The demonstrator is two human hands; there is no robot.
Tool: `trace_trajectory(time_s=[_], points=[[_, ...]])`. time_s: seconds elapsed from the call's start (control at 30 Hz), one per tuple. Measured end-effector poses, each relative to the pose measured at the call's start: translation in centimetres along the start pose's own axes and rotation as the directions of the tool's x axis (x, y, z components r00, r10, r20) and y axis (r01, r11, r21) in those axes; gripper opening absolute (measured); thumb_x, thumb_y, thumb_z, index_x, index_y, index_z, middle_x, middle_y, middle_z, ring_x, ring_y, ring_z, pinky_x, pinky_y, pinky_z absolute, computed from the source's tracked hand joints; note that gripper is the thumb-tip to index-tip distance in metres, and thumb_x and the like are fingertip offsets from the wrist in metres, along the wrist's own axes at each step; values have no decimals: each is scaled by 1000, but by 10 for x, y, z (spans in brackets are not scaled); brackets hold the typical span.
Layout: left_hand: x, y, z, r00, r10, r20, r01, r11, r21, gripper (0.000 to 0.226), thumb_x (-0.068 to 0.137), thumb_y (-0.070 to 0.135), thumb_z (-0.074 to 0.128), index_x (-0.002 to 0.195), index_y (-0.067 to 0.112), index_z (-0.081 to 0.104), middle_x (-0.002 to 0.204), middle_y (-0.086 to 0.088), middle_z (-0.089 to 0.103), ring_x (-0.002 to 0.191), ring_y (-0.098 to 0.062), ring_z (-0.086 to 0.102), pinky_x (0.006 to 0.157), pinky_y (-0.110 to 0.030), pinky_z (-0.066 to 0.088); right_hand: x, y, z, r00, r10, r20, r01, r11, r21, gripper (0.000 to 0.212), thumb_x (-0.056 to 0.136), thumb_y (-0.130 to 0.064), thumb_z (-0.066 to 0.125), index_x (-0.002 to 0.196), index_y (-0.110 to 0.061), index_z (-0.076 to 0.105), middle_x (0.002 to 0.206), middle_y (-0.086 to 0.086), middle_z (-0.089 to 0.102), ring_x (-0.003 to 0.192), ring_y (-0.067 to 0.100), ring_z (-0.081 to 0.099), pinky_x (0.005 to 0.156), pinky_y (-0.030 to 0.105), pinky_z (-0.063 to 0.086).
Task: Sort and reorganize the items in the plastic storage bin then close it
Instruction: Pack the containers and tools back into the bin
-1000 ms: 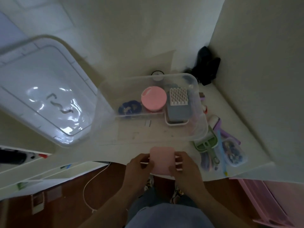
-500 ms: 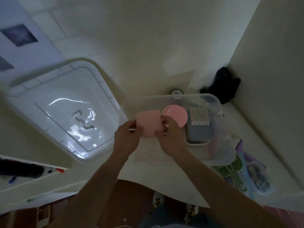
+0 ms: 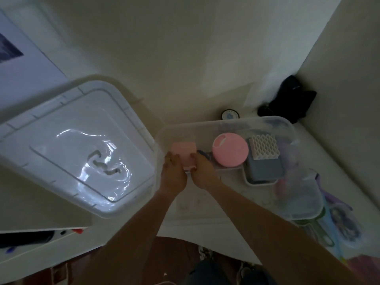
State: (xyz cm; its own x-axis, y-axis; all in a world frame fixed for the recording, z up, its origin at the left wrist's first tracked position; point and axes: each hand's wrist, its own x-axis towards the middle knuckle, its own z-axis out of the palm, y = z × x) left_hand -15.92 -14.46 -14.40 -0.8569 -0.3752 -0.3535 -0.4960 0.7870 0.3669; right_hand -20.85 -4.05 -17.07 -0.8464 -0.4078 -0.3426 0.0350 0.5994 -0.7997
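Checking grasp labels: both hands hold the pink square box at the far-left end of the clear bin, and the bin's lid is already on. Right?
Not quite. The head view shows the lid off, lying to the left of the clear bin. The rest stands: left hand and right hand hold the pink square box at the bin's far-left end.

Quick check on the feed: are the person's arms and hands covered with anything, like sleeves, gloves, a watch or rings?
Nothing shows on them. Both forearms are bare as far as the frame reaches, with no sleeve edge in view. The left hand and right hand wear no gloves, and neither wrist shows a watch or band. The picture is too dim and soft to rule out a thin ring.
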Motion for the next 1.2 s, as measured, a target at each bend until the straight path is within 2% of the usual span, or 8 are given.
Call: trace_trajectory(time_s=[0.17,0.3,0.4,0.57,0.67,0.87,1.07,1.2], points=[[-9,5,4,998,58,-26,-54,989,136,56,91,4,46,146,1,32,155,-26,23,131,-43,40,106,-44,37,-2,4,-18,997,19,70,-18,1000,-15,40,90,-10,50,128,-24,51,129,6,52,128,25,48,95,23,36],[-21,15,0,991,121,-57,-107,974,202,57,90,1,47,144,-8,35,149,-34,32,134,-48,39,111,-48,33,-14,3,-34,987,-35,155,43,998,-54,60,94,3,45,150,-10,31,151,12,39,138,27,39,105,23,32],[-29,36,7,940,313,-139,-267,924,273,52,78,2,55,128,-12,55,122,-37,60,114,-52,60,94,-54,51,-38,-8,-60,995,-91,32,92,995,-39,47,90,-5,48,137,-5,51,137,16,54,127,31,50,105,30,37],[-58,123,20,856,470,-215,-437,880,185,49,92,21,44,136,0,54,133,-24,59,120,-42,57,99,-48,46,-108,24,-147,943,-165,-291,188,981,55,31,91,-12,60,122,-16,62,118,5,65,99,22,64,89,33,52],[-95,183,38,781,559,-279,-555,826,100,43,93,19,54,133,3,56,126,-23,62,108,-43,62,87,-50,53,-165,66,-212,871,-61,-487,168,969,179,28,90,-7,62,115,-20,64,107,-7,67,89,6,64,78,19,53],[-168,251,100,737,648,-193,-669,739,-75,31,98,34,45,124,20,56,112,-3,64,95,-21,63,79,-34,53,-248,170,-285,786,199,-586,-50,964,260,22,90,-9,65,103,-28,67,96,-14,69,83,-2,66,69,10,51],[-192,266,185,866,423,265,-391,905,-168,26,102,26,48,125,15,55,120,-4,60,109,-22,59,94,-33,46,-264,260,-257,786,399,-473,-309,915,259,22,89,-17,66,110,-25,64,102,-10,68,87,5,65,74,28,56],[-182,273,213,913,204,352,-139,969,-203,26,101,24,50,125,13,54,116,-8,66,109,-27,63,92,-31,48,-259,281,-245,776,441,-451,-422,894,147,27,89,-30,65,115,-27,61,106,-5,68,87,13,66,76,37,57]])
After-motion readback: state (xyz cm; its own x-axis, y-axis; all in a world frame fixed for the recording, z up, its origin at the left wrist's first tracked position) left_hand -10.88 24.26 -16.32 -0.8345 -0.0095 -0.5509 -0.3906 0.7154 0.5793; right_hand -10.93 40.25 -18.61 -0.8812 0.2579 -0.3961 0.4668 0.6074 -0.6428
